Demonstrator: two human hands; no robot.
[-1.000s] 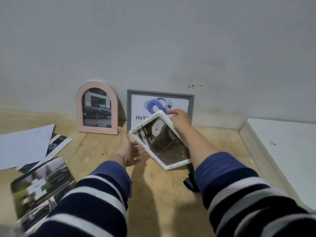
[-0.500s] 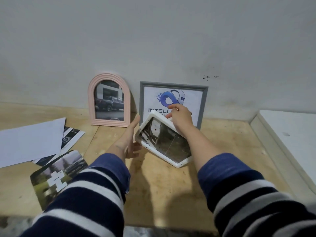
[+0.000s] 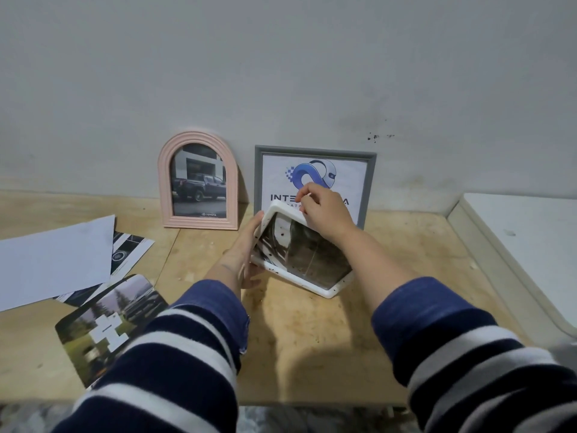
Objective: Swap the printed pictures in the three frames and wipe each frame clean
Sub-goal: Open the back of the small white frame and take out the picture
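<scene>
Plywood bench against a grey wall, and I'm looking down over both striped sleeves. The white frame (image 3: 301, 254) sits at centre, tilted on one corner with its long axis running from ten o'clock down to four o'clock, glass toward me. It stands just in front of the grey frame (image 3: 315, 182) at twelve o'clock; the pink frame (image 3: 198, 181) leans on the wall at eleven.

My right hand (image 3: 324, 214) reaches in from five o'clock and curls over the upper edge, fingers hooked behind the rim. My left hand (image 3: 246, 248) comes from seven o'clock, fingers straight, flat against the frame's left side and steadying it, not wrapped round it. Both hands are on the frame, the right carrying the grip.

Loose prints (image 3: 109, 323) lie at eight o'clock, well apart from the frame, nearer my left hand. I judge the next move is standing the frame against the wall.
</scene>
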